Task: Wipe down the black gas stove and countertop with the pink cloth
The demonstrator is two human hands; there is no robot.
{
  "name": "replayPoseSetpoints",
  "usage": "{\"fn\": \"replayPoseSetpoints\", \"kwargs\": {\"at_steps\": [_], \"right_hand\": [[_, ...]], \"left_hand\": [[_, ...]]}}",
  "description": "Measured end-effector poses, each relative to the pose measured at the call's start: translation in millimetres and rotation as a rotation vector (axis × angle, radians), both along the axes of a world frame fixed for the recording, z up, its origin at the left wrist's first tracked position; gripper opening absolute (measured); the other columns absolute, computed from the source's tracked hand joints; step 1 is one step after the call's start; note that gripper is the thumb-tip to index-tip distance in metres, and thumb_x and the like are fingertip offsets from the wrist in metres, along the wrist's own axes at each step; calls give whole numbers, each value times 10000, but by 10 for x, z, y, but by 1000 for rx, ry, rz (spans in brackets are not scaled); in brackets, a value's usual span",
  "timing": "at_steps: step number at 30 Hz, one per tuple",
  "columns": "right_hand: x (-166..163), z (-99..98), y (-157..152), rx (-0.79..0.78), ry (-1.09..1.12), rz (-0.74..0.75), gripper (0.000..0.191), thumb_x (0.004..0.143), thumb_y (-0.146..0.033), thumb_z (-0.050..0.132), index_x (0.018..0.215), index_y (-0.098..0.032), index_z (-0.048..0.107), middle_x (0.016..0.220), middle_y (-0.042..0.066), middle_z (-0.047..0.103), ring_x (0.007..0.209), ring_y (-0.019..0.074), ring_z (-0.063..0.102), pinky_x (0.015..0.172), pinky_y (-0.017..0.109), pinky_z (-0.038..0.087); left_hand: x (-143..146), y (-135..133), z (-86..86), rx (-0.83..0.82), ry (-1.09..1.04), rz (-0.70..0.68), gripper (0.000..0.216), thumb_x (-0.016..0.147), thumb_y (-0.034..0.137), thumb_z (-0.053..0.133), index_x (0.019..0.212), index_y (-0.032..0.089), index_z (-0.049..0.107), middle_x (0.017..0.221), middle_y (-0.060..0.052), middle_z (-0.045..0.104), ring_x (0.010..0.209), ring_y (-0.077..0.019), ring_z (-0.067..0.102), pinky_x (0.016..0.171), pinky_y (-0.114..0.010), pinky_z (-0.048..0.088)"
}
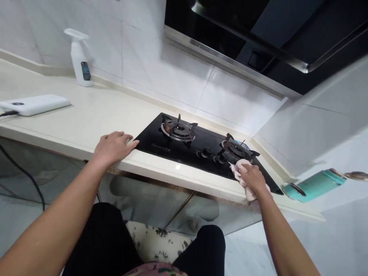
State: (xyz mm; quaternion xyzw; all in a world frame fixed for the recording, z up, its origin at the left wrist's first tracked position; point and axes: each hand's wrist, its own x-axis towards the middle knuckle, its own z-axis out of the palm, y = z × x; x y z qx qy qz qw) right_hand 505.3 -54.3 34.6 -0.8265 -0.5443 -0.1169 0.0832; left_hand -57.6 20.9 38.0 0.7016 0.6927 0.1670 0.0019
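Observation:
My right hand [253,177] presses a pale pink cloth [247,193] onto the front right part of a black glass gas hob [186,156], just in front of the right burner [236,148]. Part of the cloth hangs over the counter's front edge. My left hand [113,147] lies flat on the counter by the hob's left front corner, fingers stretched out, holding nothing. Two black knobs [206,152] sit between the right burner and the left burner [178,131]. Something blue shows behind the right burner, too hidden to name.
A white spray bottle [80,63] stands against the back wall. On the left of the cream counter [71,132] lies a white power bank [37,104] with a black cable. A teal container [314,186] is at the right end. The dark range hood [235,65] hangs above.

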Motion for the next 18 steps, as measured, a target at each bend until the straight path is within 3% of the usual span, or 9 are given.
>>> {"fn": "replayPoseSetpoints", "kwargs": {"at_steps": [3, 6, 9, 12, 18], "right_hand": [[-557, -69, -158, -30, -29, 140, 477, 993, -417, 498, 1411, -269, 673, 1344, 154, 601, 1175, 293, 645, 979, 395, 496], [-1011, -92, -232, 7, -83, 249, 463, 994, -411, 502, 1383, -242, 688, 1274, 166, 605, 1125, 314, 632, 967, 426, 494], [-1256, -83, -221, 60, -82, 363, 430, 987, -393, 509, 1332, -233, 709, 1228, 157, 611, 1084, 312, 621, 967, 443, 492], [-1405, -87, -151, 85, -24, 554, 407, 982, -362, 504, 1321, -256, 701, 1280, 126, 610, 1119, 288, 602, 1007, 435, 482], [-1880, -125, 62, 75, 45, 755, 429, 969, -357, 503, 1347, -246, 673, 1406, 135, 584, 1225, 302, 576, 1066, 466, 472]], "left_hand": [[17, -27, 10, 2, -3, -9, 683, 1000, 620, 334, 1374, 176, 695, 1540, -163, 580, 1449, -373, 482, 1188, -521, 350], [16, -41, -5, 14, 10, -20, 681, 1002, 608, 323, 1366, 174, 700, 1512, -179, 598, 1442, -383, 486, 1168, -520, 361], [6, -36, -38, 35, 17, -32, 668, 1008, 592, 310, 1360, 182, 701, 1482, -183, 618, 1419, -373, 505, 1151, -516, 368], [-2, -20, -74, 56, 7, -33, 661, 1007, 597, 318, 1347, 188, 710, 1464, -181, 630, 1408, -368, 508, 1152, -515, 358], [5, -14, -116, 68, -20, -30, 621, 1014, 593, 348, 1308, 200, 727, 1448, -178, 638, 1391, -356, 509, 1150, -508, 350]]}}
